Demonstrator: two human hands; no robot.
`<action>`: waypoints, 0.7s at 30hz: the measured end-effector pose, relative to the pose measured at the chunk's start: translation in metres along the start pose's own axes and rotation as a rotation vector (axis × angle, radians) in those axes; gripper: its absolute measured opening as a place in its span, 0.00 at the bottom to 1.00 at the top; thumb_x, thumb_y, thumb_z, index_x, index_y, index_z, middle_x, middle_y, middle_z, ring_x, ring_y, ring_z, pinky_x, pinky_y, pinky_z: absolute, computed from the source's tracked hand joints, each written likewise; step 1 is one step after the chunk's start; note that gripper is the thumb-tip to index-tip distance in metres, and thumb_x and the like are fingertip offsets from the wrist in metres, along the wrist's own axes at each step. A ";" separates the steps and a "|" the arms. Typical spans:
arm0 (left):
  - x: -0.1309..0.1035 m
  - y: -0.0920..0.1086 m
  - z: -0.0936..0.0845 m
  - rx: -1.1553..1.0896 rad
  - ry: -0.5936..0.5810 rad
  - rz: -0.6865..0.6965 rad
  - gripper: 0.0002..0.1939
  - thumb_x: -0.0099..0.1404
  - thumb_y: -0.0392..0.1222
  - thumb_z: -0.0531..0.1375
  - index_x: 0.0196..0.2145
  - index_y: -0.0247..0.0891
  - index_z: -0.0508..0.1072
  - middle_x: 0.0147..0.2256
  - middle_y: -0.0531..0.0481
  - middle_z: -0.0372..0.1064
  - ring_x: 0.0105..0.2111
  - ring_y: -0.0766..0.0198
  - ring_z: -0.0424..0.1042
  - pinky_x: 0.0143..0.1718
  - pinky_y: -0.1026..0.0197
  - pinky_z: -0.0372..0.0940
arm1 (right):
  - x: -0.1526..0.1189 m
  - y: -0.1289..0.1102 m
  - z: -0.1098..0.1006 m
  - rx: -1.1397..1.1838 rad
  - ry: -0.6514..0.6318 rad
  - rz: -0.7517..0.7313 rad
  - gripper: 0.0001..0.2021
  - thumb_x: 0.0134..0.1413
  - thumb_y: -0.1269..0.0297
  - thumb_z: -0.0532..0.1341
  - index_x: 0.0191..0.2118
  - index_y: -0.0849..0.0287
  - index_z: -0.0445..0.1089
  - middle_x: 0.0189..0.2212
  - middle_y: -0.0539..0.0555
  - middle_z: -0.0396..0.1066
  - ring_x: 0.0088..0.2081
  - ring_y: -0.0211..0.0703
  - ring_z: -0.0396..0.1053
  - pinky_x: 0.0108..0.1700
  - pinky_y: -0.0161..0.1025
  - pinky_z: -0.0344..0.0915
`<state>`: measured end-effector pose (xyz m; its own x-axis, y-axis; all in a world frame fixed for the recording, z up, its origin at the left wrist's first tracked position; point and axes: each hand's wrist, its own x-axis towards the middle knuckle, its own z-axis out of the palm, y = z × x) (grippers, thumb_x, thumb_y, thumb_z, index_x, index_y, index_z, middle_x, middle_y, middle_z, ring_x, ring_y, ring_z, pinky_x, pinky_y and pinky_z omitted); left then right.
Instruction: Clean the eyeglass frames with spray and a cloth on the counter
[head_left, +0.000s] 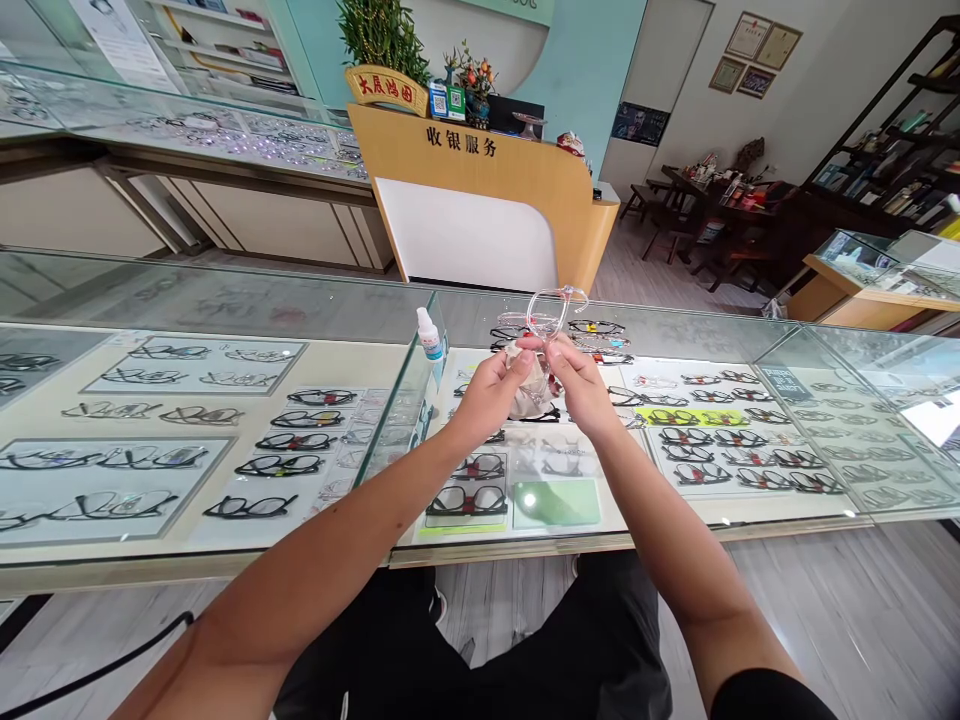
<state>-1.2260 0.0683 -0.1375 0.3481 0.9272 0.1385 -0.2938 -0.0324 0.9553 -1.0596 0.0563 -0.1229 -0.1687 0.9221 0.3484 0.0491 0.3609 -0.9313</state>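
Note:
Over the glass counter (465,535), a pair of clear-framed eyeglasses (547,315) is held up between my two hands. My left hand (491,388) is closed, thumb and fingers pinching a pale cloth (529,398) against the lower part of the glasses. My right hand (583,385) grips the frame, its thumb and index finger pressed together near the lens rim. One round lens and a temple stick up above the fingertips; the other lens is mostly hidden by the cloth and hands. A white spray bottle (430,335) stands left of my left hand.
Several rows of eyeglasses (686,437) lie in the display case on the right, more eyeglasses (298,441) on the left. A glass divider (395,400) runs between the sections. A wooden cashier desk (480,170) stands beyond, with a dark table (720,195) at the back right.

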 end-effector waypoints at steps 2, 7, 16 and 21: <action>0.000 0.002 0.001 -0.029 -0.009 -0.023 0.43 0.62 0.75 0.72 0.58 0.36 0.78 0.32 0.50 0.79 0.34 0.57 0.81 0.37 0.58 0.74 | 0.000 -0.001 0.001 -0.002 -0.006 0.019 0.31 0.70 0.29 0.60 0.53 0.50 0.85 0.47 0.55 0.65 0.37 0.42 0.61 0.32 0.40 0.68; 0.001 0.008 0.000 -0.030 -0.025 -0.030 0.37 0.61 0.69 0.76 0.52 0.36 0.78 0.32 0.52 0.79 0.31 0.62 0.79 0.40 0.59 0.75 | 0.000 0.000 0.003 -0.007 -0.012 -0.011 0.29 0.70 0.30 0.60 0.50 0.49 0.86 0.47 0.57 0.68 0.41 0.46 0.63 0.31 0.40 0.70; 0.000 0.014 -0.003 -0.028 -0.108 -0.098 0.37 0.53 0.56 0.83 0.54 0.36 0.78 0.40 0.47 0.82 0.39 0.59 0.80 0.42 0.60 0.72 | -0.001 -0.003 -0.002 0.046 0.099 0.074 0.27 0.70 0.34 0.62 0.52 0.50 0.86 0.41 0.53 0.64 0.31 0.38 0.58 0.30 0.38 0.61; -0.001 0.014 -0.001 0.001 -0.059 -0.071 0.36 0.55 0.57 0.82 0.53 0.36 0.77 0.37 0.50 0.81 0.37 0.60 0.78 0.40 0.60 0.71 | -0.001 0.002 0.002 0.087 0.070 0.095 0.27 0.72 0.34 0.60 0.53 0.49 0.85 0.41 0.53 0.68 0.33 0.41 0.60 0.31 0.38 0.62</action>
<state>-1.2318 0.0673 -0.1245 0.4197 0.9036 0.0859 -0.2654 0.0317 0.9636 -1.0610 0.0559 -0.1251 -0.0981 0.9601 0.2619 -0.0243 0.2608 -0.9651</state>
